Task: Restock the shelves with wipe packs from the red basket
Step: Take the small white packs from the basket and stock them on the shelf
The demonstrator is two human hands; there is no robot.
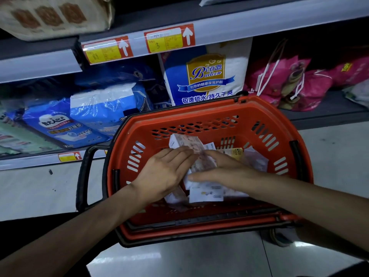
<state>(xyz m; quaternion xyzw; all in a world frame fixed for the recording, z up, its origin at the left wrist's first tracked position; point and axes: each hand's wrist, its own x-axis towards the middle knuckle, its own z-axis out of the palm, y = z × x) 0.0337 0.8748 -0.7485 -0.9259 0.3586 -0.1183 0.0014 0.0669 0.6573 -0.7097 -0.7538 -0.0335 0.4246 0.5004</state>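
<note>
Both forearms are stretched in from 7 and 4 o'clock over the red basket (219, 114), which is set on the floor (179, 256) before the shelves (259, 23). The left hand (165, 172) is laid palm down on a pink-patterned wipe pack (191, 144) at the basket's middle, its fingers straight and released. The right hand (227, 172) is pointed toward 9 o'clock, with thumb and fingers spread about the same pack; whether the pack is grasped cannot be told. More wipe packs (205, 193) are seen under the wrists toward 6 o'clock. Blue packages (60, 124) are stacked on the lower shelf at 10 o'clock, pink bags (289, 80) at 2 o'clock.
</note>
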